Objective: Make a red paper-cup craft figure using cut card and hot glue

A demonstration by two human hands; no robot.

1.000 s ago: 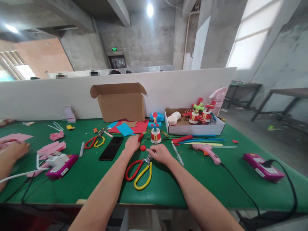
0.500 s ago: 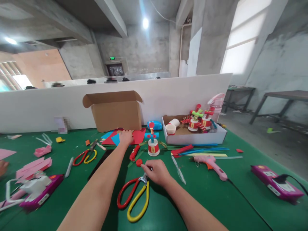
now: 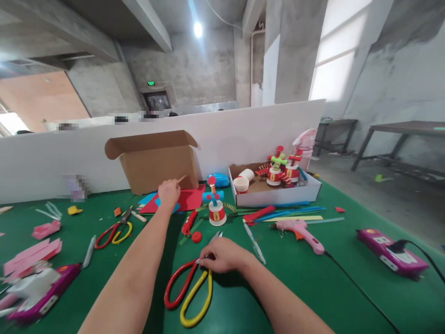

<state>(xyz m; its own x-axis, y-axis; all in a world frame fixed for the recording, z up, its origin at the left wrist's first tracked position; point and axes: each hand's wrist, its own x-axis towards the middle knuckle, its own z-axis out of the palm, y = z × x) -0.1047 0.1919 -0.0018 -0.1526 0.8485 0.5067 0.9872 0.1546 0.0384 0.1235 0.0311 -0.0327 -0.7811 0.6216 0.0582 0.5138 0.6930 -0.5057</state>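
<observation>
My left hand (image 3: 169, 192) is raised over red paper sheets (image 3: 193, 197) at the back. Its fingers are closed on a thin tan stick-like piece (image 3: 181, 178), whose kind I cannot make out. Nearer me, my right hand (image 3: 224, 255) grips scissors around the pivot, with the red and yellow handles (image 3: 196, 299) towards me and the blade tips beyond my fingers. Just past them lies a small red paper coil (image 3: 196, 237). A paper-cup figure (image 3: 217, 211) with a red band, springy paper arms and a blue crosspiece stands upright in the middle.
An open white box (image 3: 274, 199) holds cups and similar figures. To the right are paper strips (image 3: 288, 211), a pink glue gun (image 3: 301, 232) and a purple power strip (image 3: 392, 255). Other scissors (image 3: 114, 232), pink paper (image 3: 33, 255) and another power strip (image 3: 52, 292) lie left.
My left hand has lifted from the paper with the thin tan piece. My right hand has come back from beside the red coil and closed over the scissors' pivot. The view has turned slightly right.
</observation>
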